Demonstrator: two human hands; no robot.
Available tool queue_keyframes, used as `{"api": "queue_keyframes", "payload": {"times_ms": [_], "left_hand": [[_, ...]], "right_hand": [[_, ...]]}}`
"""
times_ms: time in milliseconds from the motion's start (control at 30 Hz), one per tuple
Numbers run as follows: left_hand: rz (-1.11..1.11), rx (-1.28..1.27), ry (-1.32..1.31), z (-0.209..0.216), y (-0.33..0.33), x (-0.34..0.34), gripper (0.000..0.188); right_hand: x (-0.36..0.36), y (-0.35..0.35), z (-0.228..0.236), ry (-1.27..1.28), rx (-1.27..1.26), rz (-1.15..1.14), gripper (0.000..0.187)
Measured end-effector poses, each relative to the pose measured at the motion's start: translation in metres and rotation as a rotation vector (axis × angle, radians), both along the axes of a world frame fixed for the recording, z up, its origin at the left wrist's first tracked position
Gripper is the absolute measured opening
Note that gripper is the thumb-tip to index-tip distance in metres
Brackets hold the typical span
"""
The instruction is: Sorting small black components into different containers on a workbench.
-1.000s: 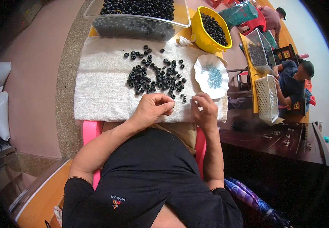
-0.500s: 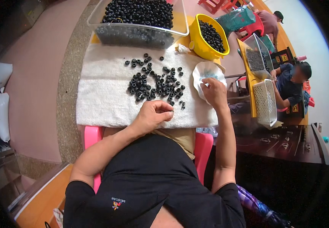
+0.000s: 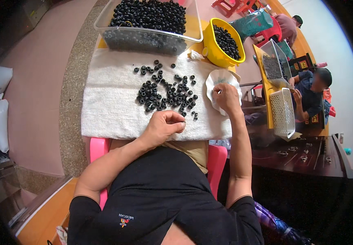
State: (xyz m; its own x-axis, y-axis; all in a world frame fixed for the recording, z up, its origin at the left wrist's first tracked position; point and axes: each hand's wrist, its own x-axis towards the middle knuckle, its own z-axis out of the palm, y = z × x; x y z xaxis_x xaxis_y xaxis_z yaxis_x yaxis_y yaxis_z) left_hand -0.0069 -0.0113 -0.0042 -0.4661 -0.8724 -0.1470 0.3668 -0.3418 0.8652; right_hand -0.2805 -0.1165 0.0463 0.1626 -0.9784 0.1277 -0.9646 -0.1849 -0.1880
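My left hand (image 3: pixel 166 125) rests at the near edge of the white towel (image 3: pixel 107 102), thumb and forefinger pinched together; whatever sits between them is too small to name. Just beyond it lies a loose pile of small black ring-shaped pieces (image 3: pixel 150 96), several of them scattered apart toward the far side. To the right, my right hand (image 3: pixel 227 98) is over a white scalloped dish (image 3: pixel 211 83), fingers bent together and tips down inside it. Small pale bluish bits lie in the dish, partly covered by this hand. Anything in those fingertips is hidden.
A clear plastic tub (image 3: pixel 148 38) of black pieces stands at the back, beside a yellow basin (image 3: pixel 209 45) holding more. Crumpled white tissue (image 3: pixel 196 55) lies between them. On the right, a co-worker (image 3: pixel 313 87) sits by a white perforated basket (image 3: pixel 282 112). Pink chair arms (image 3: pixel 99 151) flank me.
My right hand has shifted slightly left, its fingers covering more of the bits in the dish. My left hand stays nearly still. The co-worker's hand has risen.
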Motion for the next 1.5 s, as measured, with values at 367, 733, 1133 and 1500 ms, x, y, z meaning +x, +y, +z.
{"api": "queue_keyframes", "payload": {"times_ms": [367, 733, 1133, 1500], "left_hand": [[0.007, 0.013, 0.021, 0.003, 0.000, 0.002, 0.015], [0.006, 0.023, 0.023, 0.004, 0.000, 0.001, 0.013], [0.013, 0.024, 0.028, 0.004, -0.001, 0.003, 0.013], [0.042, 0.035, 0.036, 0.014, 0.000, -0.003, 0.012]], "right_hand": [[-0.008, 0.023, 0.009, -0.142, -0.098, 0.139, 0.022], [-0.012, 0.039, 0.006, -0.345, -0.075, 0.051, 0.015], [-0.020, 0.039, -0.006, -0.411, -0.163, 0.172, 0.016], [-0.018, 0.047, -0.005, -0.685, -0.020, -0.064, 0.020]]}}
